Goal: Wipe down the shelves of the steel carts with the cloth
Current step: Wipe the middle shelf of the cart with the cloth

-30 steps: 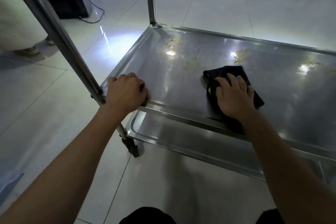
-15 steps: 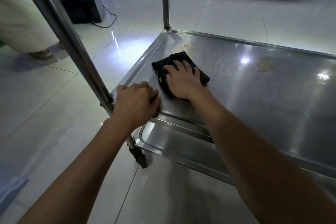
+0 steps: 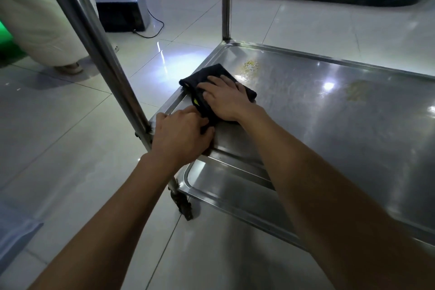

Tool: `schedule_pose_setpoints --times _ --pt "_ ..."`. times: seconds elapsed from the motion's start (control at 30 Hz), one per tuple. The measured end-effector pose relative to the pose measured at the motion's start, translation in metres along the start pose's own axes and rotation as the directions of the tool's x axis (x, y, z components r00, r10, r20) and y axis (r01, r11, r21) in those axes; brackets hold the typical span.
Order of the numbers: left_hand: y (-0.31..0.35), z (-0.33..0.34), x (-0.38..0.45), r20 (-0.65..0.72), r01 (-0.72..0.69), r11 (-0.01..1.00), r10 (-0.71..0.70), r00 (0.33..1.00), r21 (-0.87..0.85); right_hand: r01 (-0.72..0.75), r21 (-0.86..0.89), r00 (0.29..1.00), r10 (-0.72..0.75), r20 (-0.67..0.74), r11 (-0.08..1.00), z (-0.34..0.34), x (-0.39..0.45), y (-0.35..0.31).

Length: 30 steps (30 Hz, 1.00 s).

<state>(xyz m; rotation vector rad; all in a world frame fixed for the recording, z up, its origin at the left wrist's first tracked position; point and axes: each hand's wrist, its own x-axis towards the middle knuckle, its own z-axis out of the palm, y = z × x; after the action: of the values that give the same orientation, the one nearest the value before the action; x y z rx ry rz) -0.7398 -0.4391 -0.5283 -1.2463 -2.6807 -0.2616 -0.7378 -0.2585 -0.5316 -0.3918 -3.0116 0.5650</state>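
A steel cart shelf (image 3: 329, 125) fills the right half of the view. A folded black cloth (image 3: 207, 75) with a small yellow tag lies at the shelf's near-left corner. My right hand (image 3: 226, 99) presses flat on the cloth with straight fingers. My left hand (image 3: 181, 136) grips the shelf's front-left rim beside the corner post, its fingers curled over the edge and touching the cloth. Yellowish stains (image 3: 250, 66) sit just beyond the cloth, and a fainter patch (image 3: 357, 92) lies further right.
A slanted steel post (image 3: 94, 37) and a rear upright post (image 3: 227, 0) frame the shelf. A lower shelf (image 3: 226, 183) and a caster wheel (image 3: 183, 205) show underneath. On the tiled floor stand a black box with a cable (image 3: 122, 14) and a person's trouser leg (image 3: 40, 19).
My right hand slid the cloth leftward across the shelf, from the middle to the near-left corner, ending next to my left hand. My left hand kept its grip on the rim.
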Motion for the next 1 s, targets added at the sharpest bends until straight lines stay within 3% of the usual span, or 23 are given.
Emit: schedule_pose_setpoints --times 0.4,0.53,0.73,1.0 --pt "0.03 -0.014 0.01 0.076 0.112 0.994 -0.113 0.991 0.015 -0.252 -0.005 0.963 0.25 -0.101 0.968 -0.029 -0.114 0.081" --pt "0.048 -0.015 0.021 0.101 0.053 0.998 -0.056 0.993 0.036 -0.304 -0.009 0.943 0.3 -0.143 0.953 -0.043 -0.164 0.126" --pt "0.055 -0.011 0.025 0.128 0.041 0.999 -0.04 0.991 -0.003 -0.531 -0.034 0.832 0.513 -0.211 0.847 -0.072 -0.236 0.204" --pt "0.031 -0.008 0.017 0.126 -0.036 0.998 0.029 0.992 0.052 -0.537 -0.092 0.836 0.514 -0.192 0.839 -0.071 -0.215 0.211"
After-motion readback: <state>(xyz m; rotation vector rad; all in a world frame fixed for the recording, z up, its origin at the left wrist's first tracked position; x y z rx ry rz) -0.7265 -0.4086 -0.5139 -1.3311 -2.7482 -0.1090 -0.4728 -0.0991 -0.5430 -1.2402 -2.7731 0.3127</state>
